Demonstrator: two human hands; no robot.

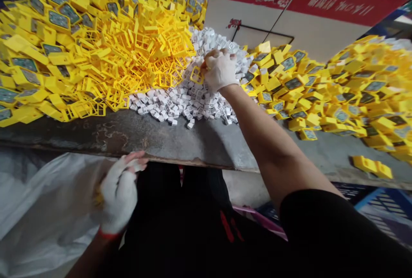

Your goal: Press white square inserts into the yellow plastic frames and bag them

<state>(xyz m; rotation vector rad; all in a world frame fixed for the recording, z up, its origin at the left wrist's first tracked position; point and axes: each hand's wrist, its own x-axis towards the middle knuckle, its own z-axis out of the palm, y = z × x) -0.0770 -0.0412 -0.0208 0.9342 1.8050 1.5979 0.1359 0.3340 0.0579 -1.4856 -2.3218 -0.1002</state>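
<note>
My right hand [219,69], in a white glove, reaches out over a heap of small white cube-like parts [180,102] on the grey table [167,136]. Its fingers are closed round a yellow square frame [196,74] at the heap's edge. A big pile of empty yellow frames [138,55] lies just left of it. My left hand [119,190], also gloved, hangs below the table's front edge over a clear plastic bag [41,209]. Its fingers are curled and blurred, and something small and white shows at the fingertips.
Heaps of yellow assembled pieces with dark glittery windows lie at the left [38,33] and the right [337,93]. Two yellow pieces [372,166] sit apart near the front right edge. Flattened cardboard with red print [305,3] stands behind. My lap is dark.
</note>
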